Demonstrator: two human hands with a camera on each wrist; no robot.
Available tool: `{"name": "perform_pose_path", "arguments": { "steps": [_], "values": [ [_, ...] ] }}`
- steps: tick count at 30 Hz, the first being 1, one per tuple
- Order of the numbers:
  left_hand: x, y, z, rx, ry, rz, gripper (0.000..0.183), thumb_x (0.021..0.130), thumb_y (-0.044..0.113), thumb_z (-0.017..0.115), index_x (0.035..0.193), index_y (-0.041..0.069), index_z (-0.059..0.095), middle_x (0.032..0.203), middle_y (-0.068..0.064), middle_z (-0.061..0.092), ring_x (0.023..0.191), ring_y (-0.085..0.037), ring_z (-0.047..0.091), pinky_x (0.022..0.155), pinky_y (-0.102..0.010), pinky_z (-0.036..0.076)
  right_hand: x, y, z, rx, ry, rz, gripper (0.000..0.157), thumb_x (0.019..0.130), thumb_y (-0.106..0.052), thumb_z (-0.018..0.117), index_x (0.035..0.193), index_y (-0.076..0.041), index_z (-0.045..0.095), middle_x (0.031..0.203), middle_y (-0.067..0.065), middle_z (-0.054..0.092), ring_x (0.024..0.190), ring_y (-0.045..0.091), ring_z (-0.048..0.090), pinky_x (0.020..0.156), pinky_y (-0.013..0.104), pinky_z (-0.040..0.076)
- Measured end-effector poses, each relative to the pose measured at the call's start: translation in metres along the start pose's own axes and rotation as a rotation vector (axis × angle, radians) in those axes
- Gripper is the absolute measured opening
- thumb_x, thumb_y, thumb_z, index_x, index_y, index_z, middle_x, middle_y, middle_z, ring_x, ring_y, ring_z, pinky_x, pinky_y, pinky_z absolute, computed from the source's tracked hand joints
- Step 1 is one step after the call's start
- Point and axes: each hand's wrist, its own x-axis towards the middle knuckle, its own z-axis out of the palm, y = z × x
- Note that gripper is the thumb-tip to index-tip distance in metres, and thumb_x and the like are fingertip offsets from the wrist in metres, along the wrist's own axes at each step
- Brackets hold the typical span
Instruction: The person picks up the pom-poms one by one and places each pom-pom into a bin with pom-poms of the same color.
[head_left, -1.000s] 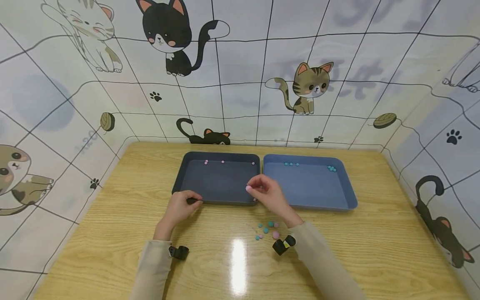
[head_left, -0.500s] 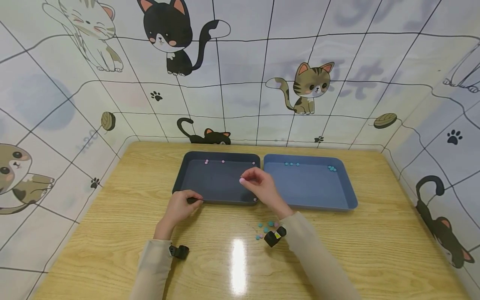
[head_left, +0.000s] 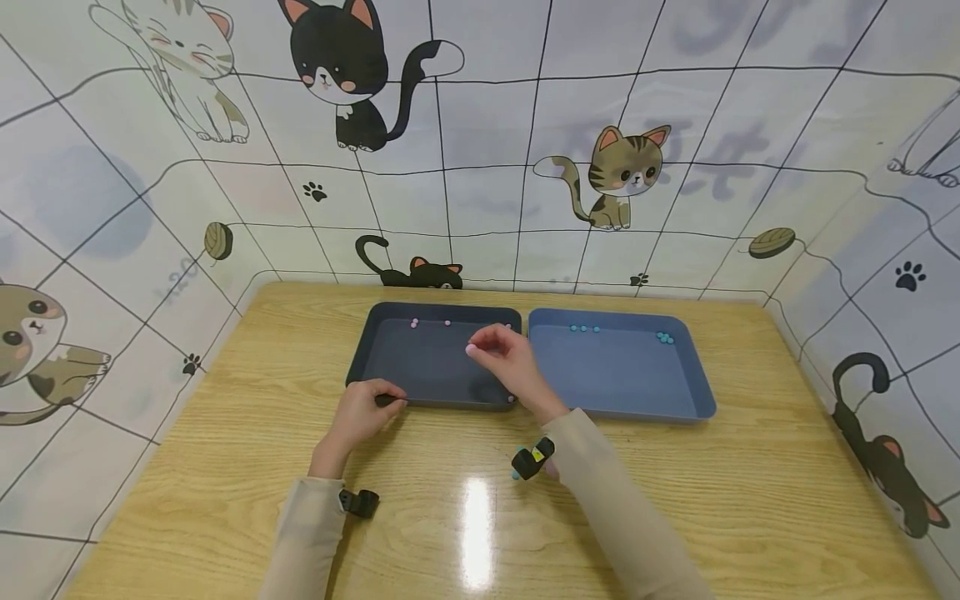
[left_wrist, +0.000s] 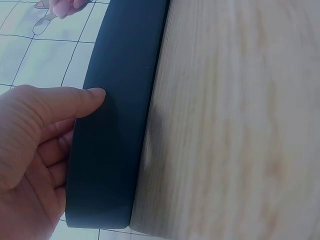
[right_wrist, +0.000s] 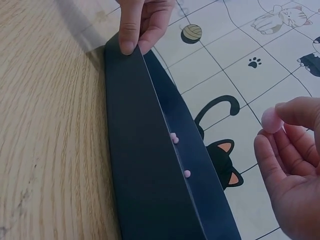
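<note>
From the head view I have my left hand point(head_left: 365, 414) at the near edge of the dark tray point(head_left: 420, 367), close to its near left corner, gripping the wall. My right hand point(head_left: 508, 360) hangs over the right half of that tray, pinching a pink ball point(head_left: 471, 350) at the fingertips. Small pink beads point(head_left: 414, 323) lie along the tray's far edge, and another sits in its near right corner. The blue tray point(head_left: 611, 371) stands just beside it on the worktop point(head_left: 225, 408), with turquoise beads point(head_left: 665, 337) in its far right corner and three more in a row along its far edge. Nearer the worktop's front edge, my right wrist camera point(head_left: 530, 460) partly covers some loose balls point(head_left: 552, 469).

On the left wrist view I see my thumb flat on the tray's outer wall, fingers behind it.

Through the right wrist view I make out the ball held between thumb and finger, clear of the tray wall, with the printed backdrop point(right_wrist: 220, 65) behind.
</note>
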Motion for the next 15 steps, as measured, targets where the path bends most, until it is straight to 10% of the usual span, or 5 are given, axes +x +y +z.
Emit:
{"name": "perform_pose_path", "arguments": {
  "steps": [15],
  "values": [
    [0.000, -0.001, 0.000, -0.021, 0.000, 0.008, 0.008, 0.080, 0.010, 0.074, 0.081, 0.002, 0.073, 0.080, -0.003, 0.070, 0.076, -0.020, 0.066, 0.069, -0.038, 0.053, 0.019, -0.002, 0.011, -0.018, 0.002, 0.032, 0.019, 0.086, 0.002, 0.064, 0.100, 0.013, 0.060, 0.098, 0.027, 0.061, 0.088, 0.033, 0.057, 0.074, 0.021, 0.046]
  ]
}}
